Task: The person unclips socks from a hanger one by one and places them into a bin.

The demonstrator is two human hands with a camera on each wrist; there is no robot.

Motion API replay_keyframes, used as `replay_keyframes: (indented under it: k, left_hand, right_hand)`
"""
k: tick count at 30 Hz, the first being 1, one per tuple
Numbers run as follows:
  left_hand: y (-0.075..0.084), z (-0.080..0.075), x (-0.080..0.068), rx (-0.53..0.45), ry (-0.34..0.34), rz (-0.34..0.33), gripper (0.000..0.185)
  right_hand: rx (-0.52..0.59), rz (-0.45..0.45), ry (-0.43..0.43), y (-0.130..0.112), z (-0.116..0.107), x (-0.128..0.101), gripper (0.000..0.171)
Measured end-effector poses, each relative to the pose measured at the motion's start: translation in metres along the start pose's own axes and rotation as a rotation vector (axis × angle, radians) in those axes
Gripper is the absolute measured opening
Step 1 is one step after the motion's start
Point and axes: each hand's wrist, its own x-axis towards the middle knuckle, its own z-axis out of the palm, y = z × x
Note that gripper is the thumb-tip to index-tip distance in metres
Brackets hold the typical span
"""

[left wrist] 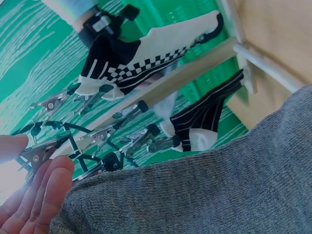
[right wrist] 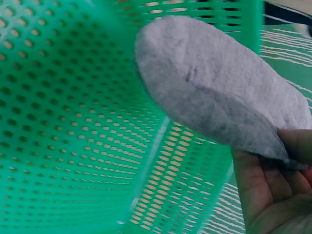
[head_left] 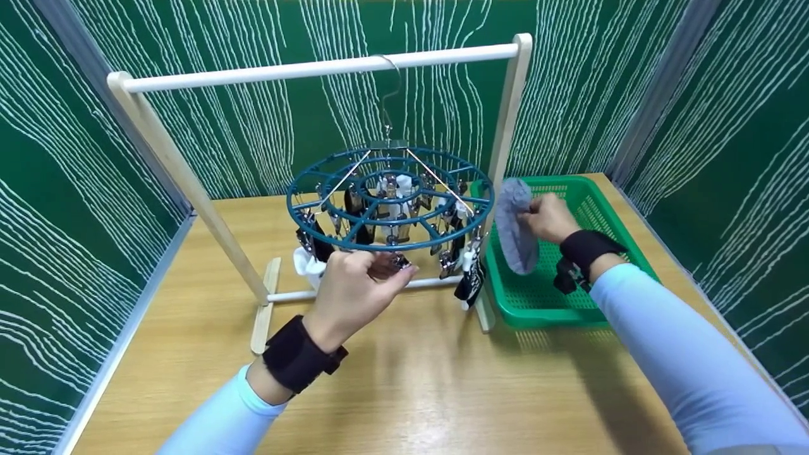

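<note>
Head view: right hand (head_left: 548,218) pinches a grey sock (head_left: 516,226), hanging long axis vertical over the green basket (head_left: 607,218), right of the metal clip (head_left: 397,261) squeezed by left hand (head_left: 354,292).

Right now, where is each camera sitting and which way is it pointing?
Head: looks forward and down at the round clip hanger on the rack; both hands and sleeves show.
Left wrist: looks up at clips, hung socks; left hand fingers and grey fabric show.
Right wrist: faces the green basket; right hand pinches the grey sock.
Head and right wrist views share sock and basket.
</note>
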Motion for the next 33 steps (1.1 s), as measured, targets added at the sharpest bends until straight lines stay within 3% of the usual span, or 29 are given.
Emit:
replay_keyframes:
  k: [6, 19, 25, 33]
  left_hand:
    - [-0.002, 0.001, -0.001, 0.012, 0.006, 0.029, 0.015]
    - [0.000, -0.002, -0.001, 0.016, -0.015, 0.010, 0.016]
    - [-0.001, -0.002, -0.003, 0.022, -0.018, 0.015, 0.016]
    - [-0.002, -0.003, -0.003, 0.015, -0.009, 0.016, 0.015]
  right_hand:
    - [-0.051, 0.014, -0.119, 0.017, 0.012, 0.006, 0.053]
    - [-0.182, 0.078, -0.396, 0.034, 0.021, 0.014, 0.046]
    - [-0.300, 0.097, -0.446, 0.041, 0.025, 0.009, 0.023]
    - [-0.362, 0.136, -0.471, 0.047, 0.031, 0.006, 0.031]
